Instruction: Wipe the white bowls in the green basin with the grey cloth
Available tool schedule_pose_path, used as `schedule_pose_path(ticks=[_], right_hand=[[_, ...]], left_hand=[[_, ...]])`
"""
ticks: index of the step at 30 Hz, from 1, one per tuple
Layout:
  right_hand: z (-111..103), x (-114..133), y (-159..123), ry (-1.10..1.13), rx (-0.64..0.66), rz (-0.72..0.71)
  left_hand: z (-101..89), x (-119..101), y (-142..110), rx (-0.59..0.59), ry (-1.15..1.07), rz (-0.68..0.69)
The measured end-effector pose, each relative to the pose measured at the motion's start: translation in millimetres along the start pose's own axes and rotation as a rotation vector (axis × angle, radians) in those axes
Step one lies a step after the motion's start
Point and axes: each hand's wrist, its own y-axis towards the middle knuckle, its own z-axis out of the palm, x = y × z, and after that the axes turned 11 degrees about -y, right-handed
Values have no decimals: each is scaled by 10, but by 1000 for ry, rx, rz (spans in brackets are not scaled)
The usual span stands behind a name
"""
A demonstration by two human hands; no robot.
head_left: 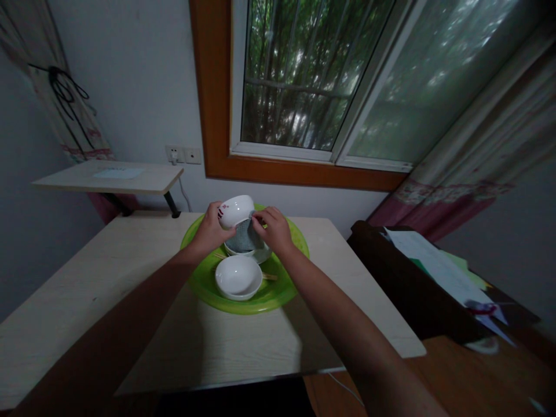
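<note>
My left hand (211, 230) is closed on a white bowl (237, 209) with a dark red pattern, held tilted over a green basin (252, 304). My right hand (273, 229) pinches a grey cloth (244, 237) at the bowl's right edge; the cloth hangs down below the bowl. Inside the basin, a second white bowl (238, 278) sits upright near the front. Behind it, another white dish (263, 255) is partly covered by the cloth and my right hand. Chopsticks (270, 277) lie in the basin, mostly hidden under the front bowl.
The basin stands on a pale wooden table (143, 324). A raised shelf (117, 176) with a paper on it is at the back left. Beyond the table's right edge, papers (434, 266) lie on a dark brown surface. A window (317, 75) is behind the table.
</note>
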Motion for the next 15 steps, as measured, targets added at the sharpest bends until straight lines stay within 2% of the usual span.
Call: schedule_pose_path(ticks=[4, 6, 12, 15], right_hand=[[-11, 79, -12, 2, 83, -131], [-14, 102, -13, 17, 102, -146], [15, -18, 3, 17, 11, 20], [20, -46, 3, 4, -1, 25]], left_hand=[[10, 7, -5, 28, 21, 18], [8, -3, -7, 34, 25, 21], [-16, -42, -1, -21, 2, -19], [-15, -34, -1, -17, 1, -12]])
